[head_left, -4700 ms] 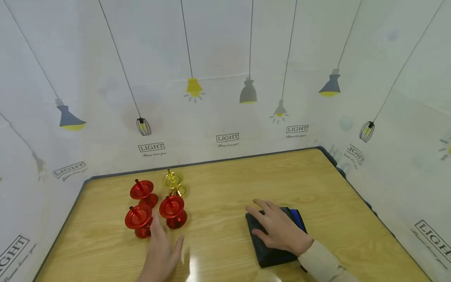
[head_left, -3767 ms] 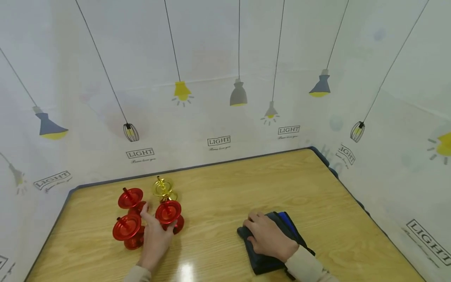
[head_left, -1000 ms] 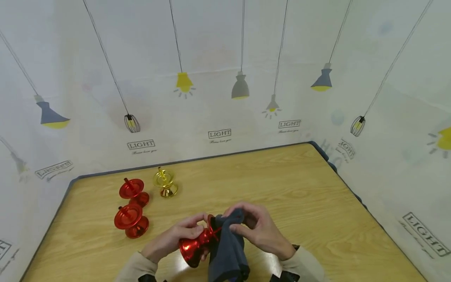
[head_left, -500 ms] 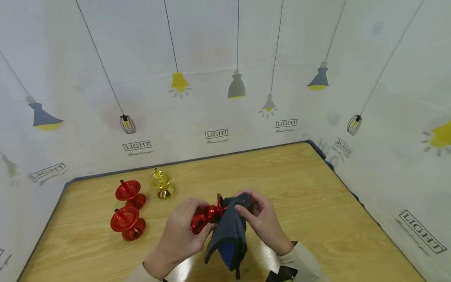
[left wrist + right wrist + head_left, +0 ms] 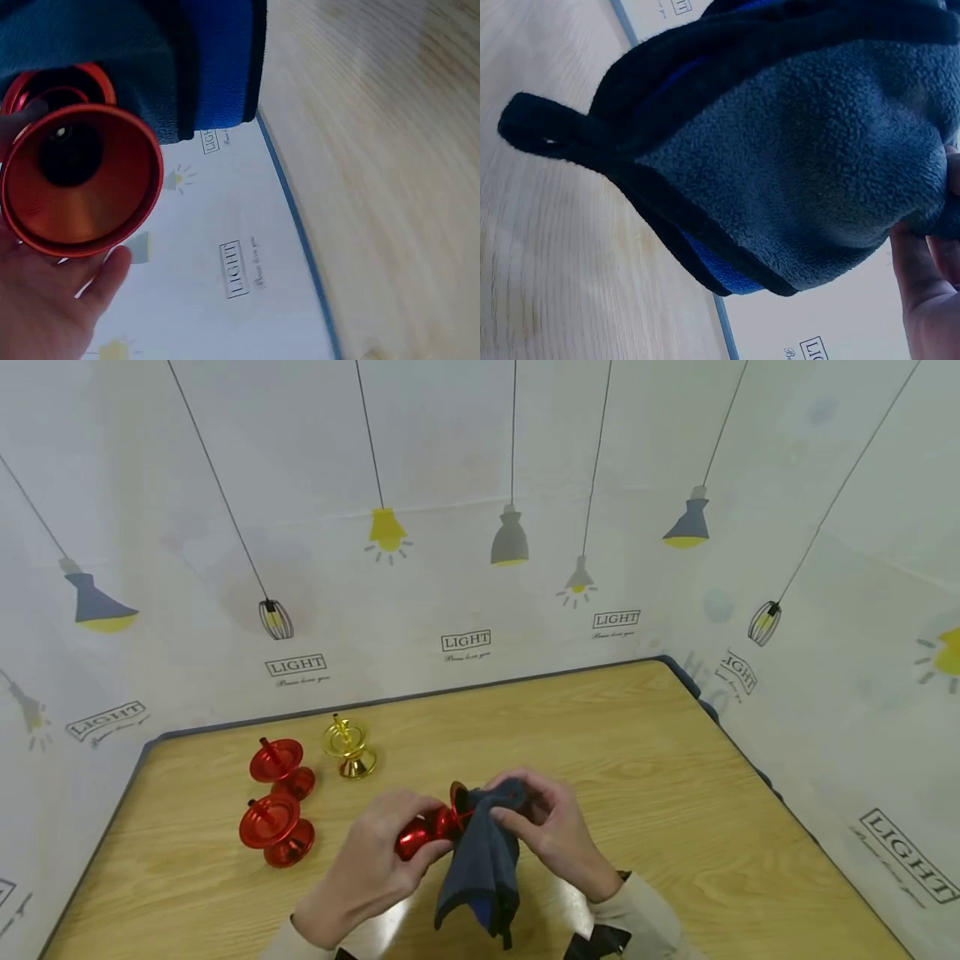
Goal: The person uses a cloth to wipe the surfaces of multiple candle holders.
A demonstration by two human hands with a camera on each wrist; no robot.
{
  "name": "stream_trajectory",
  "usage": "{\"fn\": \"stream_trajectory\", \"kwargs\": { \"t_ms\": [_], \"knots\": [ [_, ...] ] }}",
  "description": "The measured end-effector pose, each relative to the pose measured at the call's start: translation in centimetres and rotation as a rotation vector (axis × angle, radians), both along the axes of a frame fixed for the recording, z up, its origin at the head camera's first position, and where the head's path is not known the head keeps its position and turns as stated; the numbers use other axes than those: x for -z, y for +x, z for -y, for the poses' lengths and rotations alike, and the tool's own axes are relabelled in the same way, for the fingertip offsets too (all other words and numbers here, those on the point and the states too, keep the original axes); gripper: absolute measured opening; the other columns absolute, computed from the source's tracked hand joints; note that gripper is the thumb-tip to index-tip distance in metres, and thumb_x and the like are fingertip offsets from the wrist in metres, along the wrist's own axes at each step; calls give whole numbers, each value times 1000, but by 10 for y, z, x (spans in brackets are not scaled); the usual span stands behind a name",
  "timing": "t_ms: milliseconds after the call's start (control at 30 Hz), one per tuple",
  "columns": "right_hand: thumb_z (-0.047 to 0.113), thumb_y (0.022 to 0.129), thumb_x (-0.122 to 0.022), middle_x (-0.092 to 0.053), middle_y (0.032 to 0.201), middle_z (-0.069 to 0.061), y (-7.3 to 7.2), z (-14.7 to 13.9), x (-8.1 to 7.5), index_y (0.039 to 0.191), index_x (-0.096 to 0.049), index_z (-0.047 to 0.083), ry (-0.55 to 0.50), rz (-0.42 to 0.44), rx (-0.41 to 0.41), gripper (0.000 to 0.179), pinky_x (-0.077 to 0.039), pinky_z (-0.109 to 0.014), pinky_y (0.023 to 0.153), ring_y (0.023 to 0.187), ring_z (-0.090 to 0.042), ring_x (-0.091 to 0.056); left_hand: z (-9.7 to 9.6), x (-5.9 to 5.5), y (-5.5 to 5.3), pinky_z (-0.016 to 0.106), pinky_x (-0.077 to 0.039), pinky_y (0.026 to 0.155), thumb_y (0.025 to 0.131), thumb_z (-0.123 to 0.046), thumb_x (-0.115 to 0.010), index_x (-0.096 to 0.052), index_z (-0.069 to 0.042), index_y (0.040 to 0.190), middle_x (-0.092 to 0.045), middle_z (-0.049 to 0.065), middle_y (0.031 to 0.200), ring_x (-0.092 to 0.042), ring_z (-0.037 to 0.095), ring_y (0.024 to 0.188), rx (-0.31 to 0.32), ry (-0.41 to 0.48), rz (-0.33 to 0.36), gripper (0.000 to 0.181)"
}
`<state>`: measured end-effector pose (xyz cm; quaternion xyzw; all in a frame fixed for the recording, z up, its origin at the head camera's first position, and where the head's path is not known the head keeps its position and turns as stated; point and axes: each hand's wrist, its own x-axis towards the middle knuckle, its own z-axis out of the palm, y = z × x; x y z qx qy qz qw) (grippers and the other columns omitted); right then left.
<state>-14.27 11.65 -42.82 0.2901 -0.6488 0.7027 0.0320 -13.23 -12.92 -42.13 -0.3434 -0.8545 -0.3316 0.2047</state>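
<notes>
In the head view my left hand [image 5: 371, 856] holds a shiny red candle holder [image 5: 422, 837] by its stem and base, tipped on its side above the table. The left wrist view looks into its hollow flared base [image 5: 112, 191]. My right hand [image 5: 558, 831] pinches a grey-blue cloth [image 5: 483, 860] over the dish end, hiding the spike's tip and part of the dish. Black edging, a blue reverse side and a corner loop show on this cloth [image 5: 802, 150] in the right wrist view, where the fingers appear only at the right edge.
Two more red candle holders [image 5: 270, 822] [image 5: 277, 762] stand upright on the left of the wooden table [image 5: 600, 735]. Behind them to the right is a gold one [image 5: 347, 742]. A pale curtain printed with lamps [image 5: 465, 568] surrounds the table's back and sides.
My left hand has lifted the front right red candle holder off the table and tipped it sideways. My right hand has picked up the folded cloth, which now hangs over the dish end.
</notes>
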Motion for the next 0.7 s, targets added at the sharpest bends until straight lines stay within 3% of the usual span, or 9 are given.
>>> {"fn": "stream_trajectory", "kwargs": {
  "t_ms": [67,167,267,333,433,500,567,700],
  "knots": [
    [-4,96,-64,-66,110,-21,0,1,1,117,-61,-8,3,-19,-23,21,-60,-27,70,87,-8,-69,4,0,-1,29,-55,75,88,-22,-79,-70,-16,109,-71,-6,99,-62,6,88,48,28,132,23],
    [-5,96,-63,-66,109,-23,1,1,3,116,-61,-8,7,-24,-50,21,-60,-27,69,86,-8,-69,9,-1,-4,27,-56,75,97,-22,-69,-72,-16,111,-72,-3,102,-65,5,89,140,71,385,16],
    [-5,96,-63,-67,108,-19,1,0,3,116,-61,-7,10,-16,-64,20,-59,-27,68,84,-7,-68,13,-4,-10,26,-57,76,103,-23,-58,-72,-11,116,-73,2,103,-68,6,88,238,97,630,22],
    [-5,96,-63,-67,108,-21,2,-1,3,116,-61,-8,10,-17,-76,20,-59,-28,67,83,-7,-68,15,-5,-14,25,-56,76,105,-24,-53,-72,-8,118,-74,4,101,-68,6,86,297,100,741,27],
    [-6,96,-63,-65,111,-27,4,-2,2,117,-61,-7,15,-25,-99,21,-59,-28,67,83,-7,-68,17,-6,-20,25,-56,75,108,-23,-47,-71,-2,117,-75,13,97,-70,8,85,433,152,871,33],
    [-6,96,-62,-63,113,-30,6,-2,2,117,-62,-6,22,-34,-103,21,-58,-28,67,84,-7,-67,18,-5,-21,24,-54,73,108,-23,-45,-70,0,115,-74,17,95,-68,8,82,480,172,908,34],
    [-6,96,-62,-63,113,-29,7,-1,2,118,-62,-5,33,-41,-90,21,-58,-29,68,85,-7,-66,18,-4,-20,24,-54,74,108,-22,-46,-69,1,117,-73,18,97,-67,7,83,466,190,902,34],
    [-5,96,-63,-64,114,-26,9,0,2,118,-62,-4,45,-29,-16,22,-60,-28,74,92,-8,-68,12,0,-10,26,-58,80,103,-20,-60,-67,-6,125,-71,9,107,-67,7,92,280,218,720,27]
  ]
}}
